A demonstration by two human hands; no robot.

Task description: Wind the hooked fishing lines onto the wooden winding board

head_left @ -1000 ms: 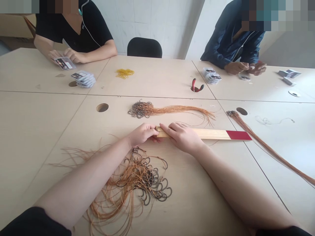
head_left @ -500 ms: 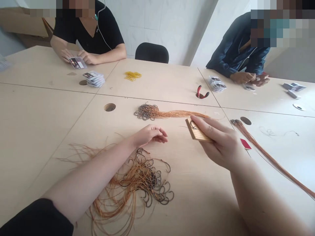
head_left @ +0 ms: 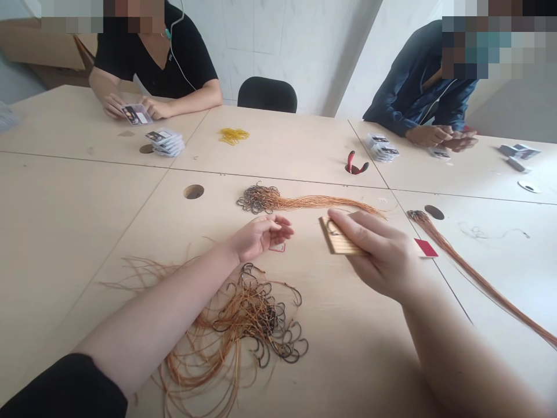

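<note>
My right hand [head_left: 383, 249] grips a small wooden block [head_left: 343, 241], with a dark fish hook [head_left: 332, 227] lying against its face under my thumb. My left hand [head_left: 263, 235] hovers left of the block, fingers loosely bent and apart, with nothing visible in them. Just below those fingertips a small red outline [head_left: 278, 248] shows on the table. Under and beside my left forearm lies a loose heap of fish hooks [head_left: 270, 319] tied to orange lines [head_left: 209, 348]. A neater bundle of hooks [head_left: 259, 199] with straightened orange lines [head_left: 322, 201] lies beyond both hands.
Another hook bundle [head_left: 474, 270] stretches along the right, near a red card [head_left: 426, 248]. Red-handled pliers [head_left: 357, 164] stand in a table hole. Yellow bands [head_left: 234, 136] and stacked plastic packs [head_left: 165, 143] lie farther off. Two people [head_left: 152, 64] sit across the table [head_left: 87, 232].
My right hand has moved slightly left and down with the block, showing more of the red card. My left hand has turned a little, its fingers shifting up, and the small red outline shows beneath.
</note>
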